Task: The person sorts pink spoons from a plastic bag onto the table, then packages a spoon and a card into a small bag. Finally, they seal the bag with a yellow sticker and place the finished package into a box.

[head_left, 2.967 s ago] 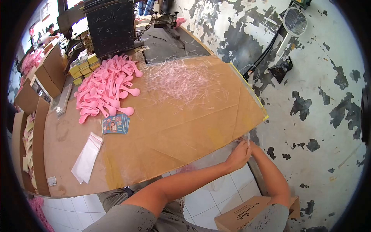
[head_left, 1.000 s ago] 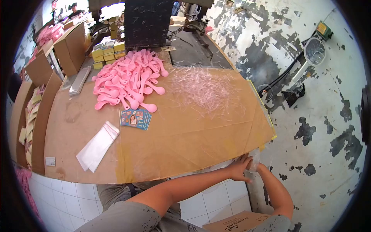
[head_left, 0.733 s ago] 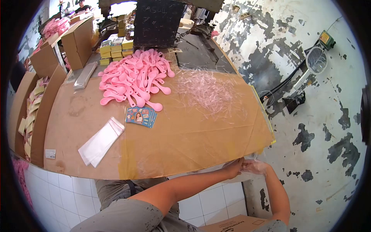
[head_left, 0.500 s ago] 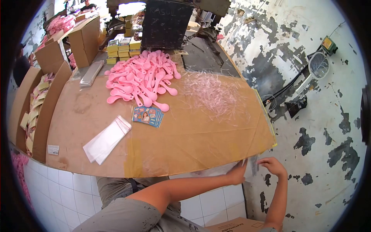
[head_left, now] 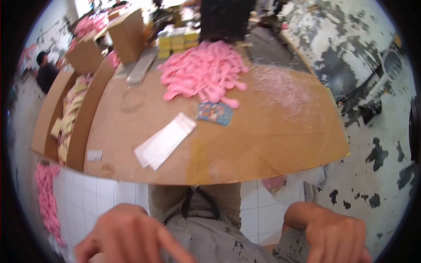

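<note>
My left hand [head_left: 131, 234] is at the bottom of the view, in front of my body, blurred, its thumb and fingers spread and nothing visible in it. Opposite it, my right hand [head_left: 335, 232] hangs with its fingers pointing down, partly cut off by the frame edge; I see nothing in it. Both are below the table's near edge. Clear plastic [head_left: 307, 182] hangs under the right end of that edge, above my right hand. On the cardboard-covered table [head_left: 263, 149] lie white plastic sleeves [head_left: 164, 142], blue printed cards [head_left: 215, 113] and a heap of pink spoons [head_left: 201, 70].
Thin clear plastic strips [head_left: 287, 92] lie at the right of the table. An open carton [head_left: 81, 127] with packed cards stands at the left. Yellow card stacks [head_left: 177, 41] and a dark panel [head_left: 228, 19] are at the back. Another person [head_left: 47, 72] is at far left.
My hands have left the plastic at the table's right edge and come back apart in front of my body. The view has shifted, so the table appears farther right and higher.
</note>
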`<move>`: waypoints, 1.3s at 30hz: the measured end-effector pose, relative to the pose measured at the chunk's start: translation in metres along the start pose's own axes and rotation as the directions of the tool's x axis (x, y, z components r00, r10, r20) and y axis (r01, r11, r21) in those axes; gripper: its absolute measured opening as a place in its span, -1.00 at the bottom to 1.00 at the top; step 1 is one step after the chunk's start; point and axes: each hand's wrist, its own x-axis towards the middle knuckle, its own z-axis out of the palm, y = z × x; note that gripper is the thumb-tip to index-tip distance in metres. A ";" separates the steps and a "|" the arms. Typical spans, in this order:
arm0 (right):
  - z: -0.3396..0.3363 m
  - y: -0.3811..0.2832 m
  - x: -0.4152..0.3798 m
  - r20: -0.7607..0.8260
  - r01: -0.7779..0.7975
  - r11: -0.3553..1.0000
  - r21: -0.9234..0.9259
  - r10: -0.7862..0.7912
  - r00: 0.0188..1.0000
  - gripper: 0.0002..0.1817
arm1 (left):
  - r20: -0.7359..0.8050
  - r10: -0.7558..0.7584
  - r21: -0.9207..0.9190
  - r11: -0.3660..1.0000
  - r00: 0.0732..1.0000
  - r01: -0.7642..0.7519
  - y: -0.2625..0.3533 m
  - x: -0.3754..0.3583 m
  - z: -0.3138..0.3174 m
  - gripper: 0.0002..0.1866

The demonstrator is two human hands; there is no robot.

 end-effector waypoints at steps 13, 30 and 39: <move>0.006 0.086 0.076 0.009 -0.004 0.958 0.287 0.002 1.000 -0.59 | -0.256 0.140 -0.070 0.984 0.956 -0.163 0.077 -0.021 0.036 -0.46; -0.011 0.122 0.087 -0.021 0.028 0.965 0.259 -0.023 1.000 -0.63 | -0.270 0.270 0.028 0.962 0.924 -0.273 0.108 -0.072 0.014 -0.64; -0.034 0.083 0.017 0.005 -0.047 0.849 0.526 0.052 0.999 -0.61 | -0.167 0.349 -0.095 0.925 0.922 -0.368 0.096 -0.072 -0.027 -0.72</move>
